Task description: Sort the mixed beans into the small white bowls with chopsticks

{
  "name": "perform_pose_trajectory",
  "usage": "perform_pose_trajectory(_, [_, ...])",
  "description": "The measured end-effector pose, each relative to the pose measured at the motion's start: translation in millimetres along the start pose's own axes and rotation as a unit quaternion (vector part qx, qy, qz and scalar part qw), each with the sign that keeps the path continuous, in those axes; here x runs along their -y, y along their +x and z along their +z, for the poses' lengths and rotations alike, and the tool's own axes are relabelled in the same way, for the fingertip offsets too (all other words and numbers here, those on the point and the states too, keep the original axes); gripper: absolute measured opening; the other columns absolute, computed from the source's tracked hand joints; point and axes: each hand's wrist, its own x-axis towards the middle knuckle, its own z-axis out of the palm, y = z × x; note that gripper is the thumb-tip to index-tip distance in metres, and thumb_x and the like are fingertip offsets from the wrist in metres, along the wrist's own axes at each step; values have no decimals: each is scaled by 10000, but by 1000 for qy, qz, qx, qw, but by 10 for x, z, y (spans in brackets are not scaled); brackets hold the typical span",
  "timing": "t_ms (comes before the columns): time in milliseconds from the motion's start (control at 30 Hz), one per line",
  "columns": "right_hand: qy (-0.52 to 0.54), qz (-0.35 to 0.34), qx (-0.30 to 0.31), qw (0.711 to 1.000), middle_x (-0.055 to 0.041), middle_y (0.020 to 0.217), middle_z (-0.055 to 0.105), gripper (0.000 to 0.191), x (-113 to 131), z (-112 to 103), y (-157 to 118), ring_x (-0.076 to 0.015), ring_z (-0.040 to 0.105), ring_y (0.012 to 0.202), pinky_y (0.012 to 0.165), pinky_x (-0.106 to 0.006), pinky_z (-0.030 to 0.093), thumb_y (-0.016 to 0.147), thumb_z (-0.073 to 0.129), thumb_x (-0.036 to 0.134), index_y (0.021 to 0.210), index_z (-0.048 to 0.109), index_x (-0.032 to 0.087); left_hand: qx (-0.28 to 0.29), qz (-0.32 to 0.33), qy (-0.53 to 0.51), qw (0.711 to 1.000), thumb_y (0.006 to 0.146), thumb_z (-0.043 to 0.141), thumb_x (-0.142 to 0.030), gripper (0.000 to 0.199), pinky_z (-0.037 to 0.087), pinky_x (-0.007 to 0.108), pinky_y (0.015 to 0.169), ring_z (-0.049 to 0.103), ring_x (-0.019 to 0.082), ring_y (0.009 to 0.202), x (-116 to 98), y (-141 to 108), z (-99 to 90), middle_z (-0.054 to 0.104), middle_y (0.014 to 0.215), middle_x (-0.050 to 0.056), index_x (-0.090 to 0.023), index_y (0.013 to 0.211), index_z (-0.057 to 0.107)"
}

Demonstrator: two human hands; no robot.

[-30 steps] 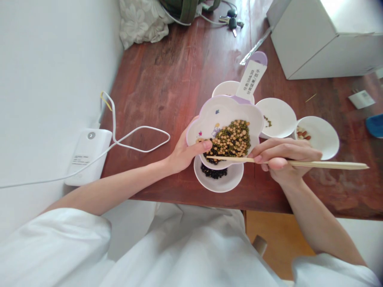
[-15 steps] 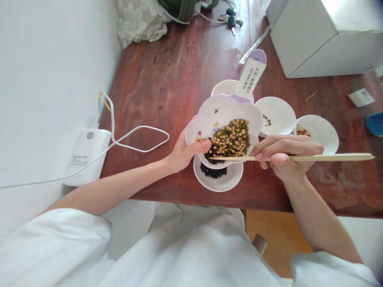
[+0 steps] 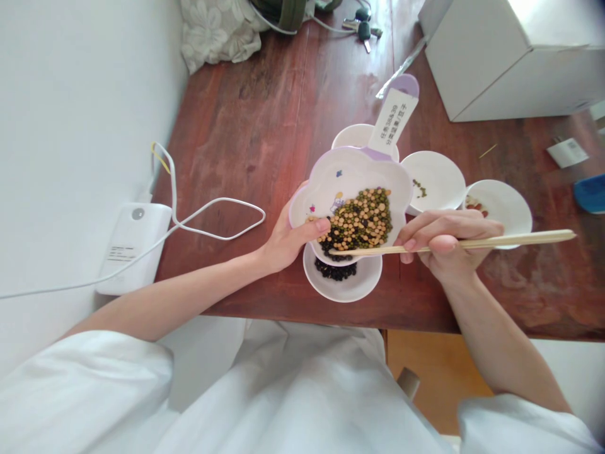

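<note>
My left hand (image 3: 290,236) grips the left rim of a white flower-shaped bowl (image 3: 326,167) with a purple edge and a labelled handle, its thumb inside. Mixed beans (image 3: 362,217), tan, green and black, lie heaped toward the bowl's right and near side. My right hand (image 3: 449,243) is closed around chopsticks (image 3: 515,240). Their tips touch the black beans at the near rim. Just beneath that rim, a small white bowl (image 3: 343,290) on the table contains black beans (image 3: 334,270). The held bowl partly covers it.
Behind stand a white bowl (image 3: 352,134), a bowl with a few green beans (image 3: 439,180) and a bowl with reddish and pale pieces (image 3: 508,211). A white box (image 3: 482,69) is at the back right, keys (image 3: 363,28) at the back. A power bank (image 3: 135,246) with a cable lies left.
The chopsticks' rear end has swung slightly away from me and left as my right hand shifts a little. The held bowl keeps its place over the black-bean bowl.
</note>
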Motion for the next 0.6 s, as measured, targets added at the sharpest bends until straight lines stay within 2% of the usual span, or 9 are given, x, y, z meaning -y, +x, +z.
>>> perform_pose_trajectory(267, [11,12,-1,1000,-55,672,808,337,-4,-1,-6,-174,714,471,360,-260,542,970,838,509,788,889,230,7,1,-3,1000,752,973,-534,778,540,530,1237,712,382,1395,26,2,-17,811,1389,95,-270,1436,711])
perform_pose_trajectory(433, [28,20,3,999,-60,717,828,320,-8,-1,-14,-156,671,430,317,-263,495,979,830,494,810,896,230,5,-6,-4,1000,752,971,-527,758,541,531,1239,715,384,1394,36,-5,-32,818,1377,100,-266,1418,720])
perform_pose_trajectory(600, [39,14,-1,999,-71,713,829,329,-9,9,-6,-160,687,446,303,-252,471,971,843,480,784,890,213,1,-4,-6,1000,746,978,-521,761,537,539,1245,716,388,1389,11,-4,-12,825,1362,101,-261,1414,721])
